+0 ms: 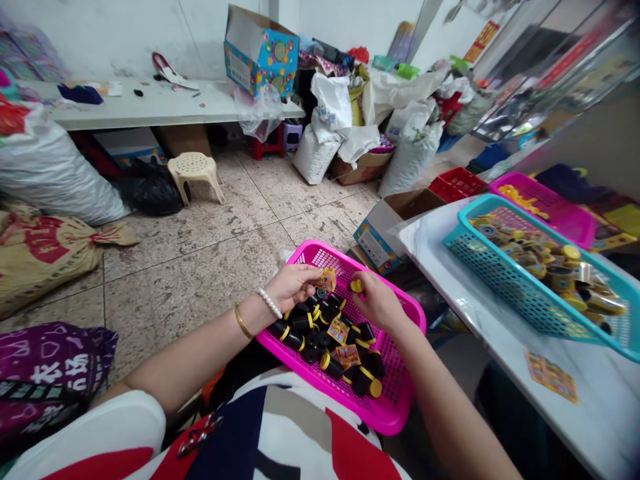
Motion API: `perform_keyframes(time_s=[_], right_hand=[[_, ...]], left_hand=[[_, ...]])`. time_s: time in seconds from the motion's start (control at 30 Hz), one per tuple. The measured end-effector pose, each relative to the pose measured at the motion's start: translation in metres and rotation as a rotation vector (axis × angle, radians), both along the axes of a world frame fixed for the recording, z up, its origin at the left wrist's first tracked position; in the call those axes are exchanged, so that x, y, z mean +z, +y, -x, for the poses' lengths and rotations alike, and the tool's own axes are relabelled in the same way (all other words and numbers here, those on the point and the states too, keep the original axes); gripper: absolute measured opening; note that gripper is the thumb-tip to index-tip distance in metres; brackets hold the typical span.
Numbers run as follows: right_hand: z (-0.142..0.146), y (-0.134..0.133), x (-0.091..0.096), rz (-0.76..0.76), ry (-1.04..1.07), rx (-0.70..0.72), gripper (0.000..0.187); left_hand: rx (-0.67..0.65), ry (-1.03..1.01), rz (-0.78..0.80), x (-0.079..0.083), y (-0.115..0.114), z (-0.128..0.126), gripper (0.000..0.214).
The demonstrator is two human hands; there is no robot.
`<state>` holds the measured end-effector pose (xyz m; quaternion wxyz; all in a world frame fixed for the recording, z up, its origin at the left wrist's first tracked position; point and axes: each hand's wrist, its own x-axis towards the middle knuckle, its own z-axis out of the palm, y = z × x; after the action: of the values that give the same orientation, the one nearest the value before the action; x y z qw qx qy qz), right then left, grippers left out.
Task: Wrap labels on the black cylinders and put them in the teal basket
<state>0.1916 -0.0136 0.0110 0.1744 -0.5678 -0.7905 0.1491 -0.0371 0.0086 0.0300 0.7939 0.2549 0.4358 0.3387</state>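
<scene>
Left hand: fingers and thumb pressed together, pinching a small printed card; wrist turned inward, forearm reaching from the lower left, with a pearl bracelet and a gold bangle. Right hand: fingertips closed on a yellow plastic cap; forearm rising from the lower right. Both hands: low over a magenta plastic mesh basket holding loose black cylinders with yellow rings and further printed cards. Right, on a white marble-topped table: turquoise mesh basket of gold-toned canisters; printed sheet. Farther: pink mesh basket, red plastic crate, beige plastic stool, white woven sacks, blue printed carton.
</scene>
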Motion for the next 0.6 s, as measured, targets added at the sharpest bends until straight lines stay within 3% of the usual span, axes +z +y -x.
perform_keyframes(time_s=[0.1,0.2,0.37,0.6], right_hand=[[0.005,-0.023,0.01,0.135,0.703,-0.206,0.032],[0.018,-0.039,0.017,0.236,1.076,-0.272,0.032],[0.033,-0.045,0.021,0.253,1.069,-0.25,0.026],[0.042,-0.043,0.023,0.175,0.994,-0.304,0.025]], left_hand=[[-0.005,-0.017,-0.015,-0.006,-0.003,-0.004,0.009],[-0.02,-0.065,-0.002,-0.008,-0.007,-0.011,0.006],[-0.015,-0.149,0.067,-0.005,-0.012,-0.018,0.003],[-0.034,-0.128,0.048,-0.008,-0.014,-0.019,0.007]])
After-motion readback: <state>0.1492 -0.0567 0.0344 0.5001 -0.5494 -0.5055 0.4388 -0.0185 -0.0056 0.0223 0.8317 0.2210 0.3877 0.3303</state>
